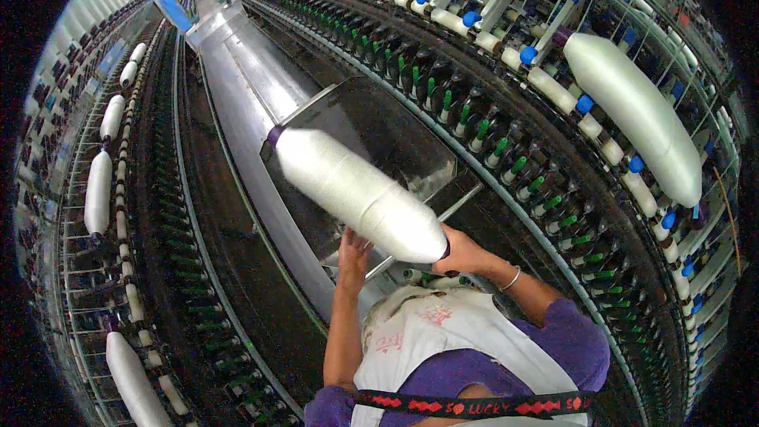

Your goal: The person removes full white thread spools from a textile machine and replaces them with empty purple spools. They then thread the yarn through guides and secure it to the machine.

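Between two long spinning frames, at mid-aisle, one large white yarn bobbin (360,194) is held up, tilted, its purple tube end pointing up-left and its blunt end down-right. Its lower end is grasped by the right hand (462,255), fingers closed round the base; a metal bangle (512,277) is worn at that wrist. The left hand (353,257) is raised beneath the bobbin's underside, fingers spread and touching it, not clenched. Behind the bobbin a grey metal trolley bin (379,134) is seen, open-topped, riding on a long grey rail (237,71) that runs up the aisle. To the right, a frame of green-tipped spindles (490,142) and blue-capped rollers (569,103) is ranged, with a second full white bobbin (640,115) hung above. To the left, further white bobbins (98,191) are racked in a row.
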A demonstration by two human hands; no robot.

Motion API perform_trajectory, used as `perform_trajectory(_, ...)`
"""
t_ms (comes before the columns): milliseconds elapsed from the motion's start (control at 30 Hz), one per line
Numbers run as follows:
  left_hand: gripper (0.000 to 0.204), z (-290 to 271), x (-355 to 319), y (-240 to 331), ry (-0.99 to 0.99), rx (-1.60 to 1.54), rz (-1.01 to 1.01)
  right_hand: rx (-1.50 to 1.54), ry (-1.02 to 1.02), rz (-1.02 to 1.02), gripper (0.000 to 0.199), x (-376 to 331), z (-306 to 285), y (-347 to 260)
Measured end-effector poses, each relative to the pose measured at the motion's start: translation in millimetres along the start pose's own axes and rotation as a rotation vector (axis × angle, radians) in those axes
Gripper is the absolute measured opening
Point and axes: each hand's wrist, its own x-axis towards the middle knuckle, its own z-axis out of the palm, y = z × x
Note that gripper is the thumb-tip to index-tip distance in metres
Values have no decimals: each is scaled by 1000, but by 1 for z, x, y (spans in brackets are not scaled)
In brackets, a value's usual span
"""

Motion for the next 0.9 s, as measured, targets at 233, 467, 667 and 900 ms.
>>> perform_trajectory(233, 98, 65, -13, 41, -188, 248, 162, -79, 35, -145, 71, 8, -5, 0)
perform_trajectory(467, 143, 47, 2, 28, -212, 1223, 390, -130, 221, -81, 59, 58, -76, -63)
perform_trajectory(667, 122, -59, -26, -43, 11, 2253, 688, -519, 590, -284, 53, 150, -188, -201)
perform_trajectory(900, 105, -56, -17, -41, 98, 2045, 444, -1489, 1069, 30, 65, 232, -304, -294)
